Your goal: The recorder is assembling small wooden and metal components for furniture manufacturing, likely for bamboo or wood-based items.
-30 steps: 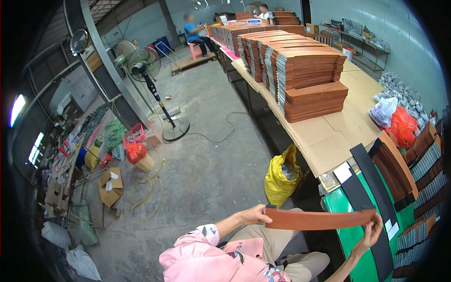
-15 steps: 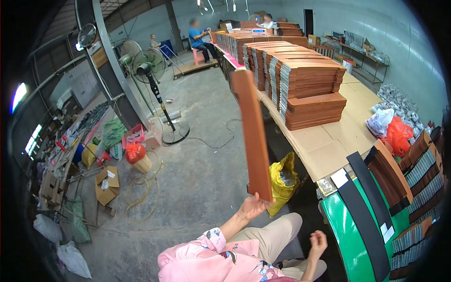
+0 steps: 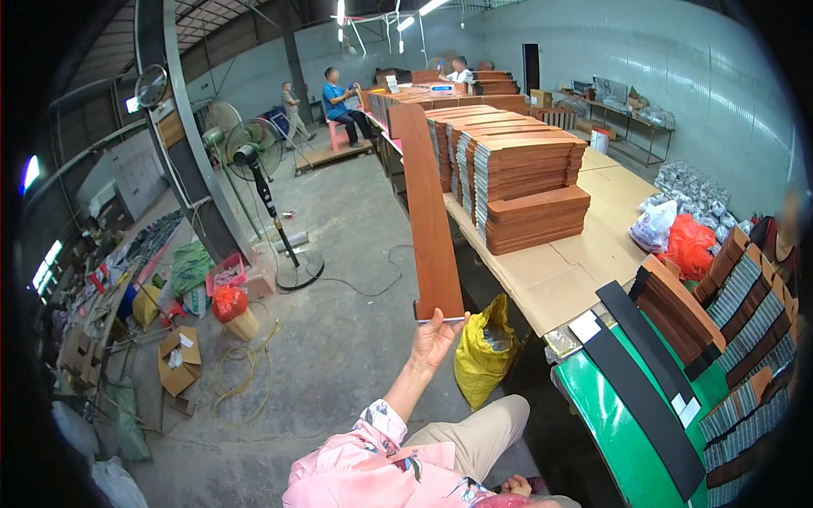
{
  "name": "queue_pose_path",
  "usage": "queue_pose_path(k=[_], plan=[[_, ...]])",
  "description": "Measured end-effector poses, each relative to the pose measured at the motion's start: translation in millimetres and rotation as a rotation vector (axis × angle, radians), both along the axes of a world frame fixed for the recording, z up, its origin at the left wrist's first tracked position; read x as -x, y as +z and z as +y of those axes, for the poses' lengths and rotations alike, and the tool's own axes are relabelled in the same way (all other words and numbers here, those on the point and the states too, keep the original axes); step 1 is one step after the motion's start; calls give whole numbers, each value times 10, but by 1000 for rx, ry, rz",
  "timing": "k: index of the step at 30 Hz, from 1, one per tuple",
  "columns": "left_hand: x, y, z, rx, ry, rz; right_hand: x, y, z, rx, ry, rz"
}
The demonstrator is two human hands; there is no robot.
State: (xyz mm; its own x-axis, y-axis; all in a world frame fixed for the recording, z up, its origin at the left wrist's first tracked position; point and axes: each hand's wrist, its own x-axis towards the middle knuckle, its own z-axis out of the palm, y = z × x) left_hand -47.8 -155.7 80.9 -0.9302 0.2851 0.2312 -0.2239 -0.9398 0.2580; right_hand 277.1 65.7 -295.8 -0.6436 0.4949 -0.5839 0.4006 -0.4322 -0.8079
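Note:
My left hand grips the lower end of a long reddish-brown wooden slat, with the thumb on the near face. The slat stands almost upright in the air, left of the worktable, and has a notched, dark corner at its lower left. My right hand is low at my lap with its fingers curled; whatever lies inside them is hidden. To the right, two long black strips with white paper pieces lie on the green tabletop, beside a stack of brown slats.
Tall stacks of brown slats stand on the cardboard-covered table. A yellow sack sits below its edge. More slats are bundled at far right. A pedestal fan stands left; a person in blue sits farther back.
The view has shifted, and my left hand has raised the slat, turning its broad face toward me. My right hand has dropped from beside the table to my lap.

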Motion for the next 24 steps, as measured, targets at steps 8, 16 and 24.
queue_pose_path(k=[8, 16, 24], plan=[[-84, 0, -27, 36, 34, -1, -136, -59, 3, 83, -36, 46], [-21, -27, -2, 56, 6, -43, -173, -70, 45, 146, -73, 74], [-41, 48, 83, 127, 15, -6, -154, 27, 16, 171, -124, 17]])
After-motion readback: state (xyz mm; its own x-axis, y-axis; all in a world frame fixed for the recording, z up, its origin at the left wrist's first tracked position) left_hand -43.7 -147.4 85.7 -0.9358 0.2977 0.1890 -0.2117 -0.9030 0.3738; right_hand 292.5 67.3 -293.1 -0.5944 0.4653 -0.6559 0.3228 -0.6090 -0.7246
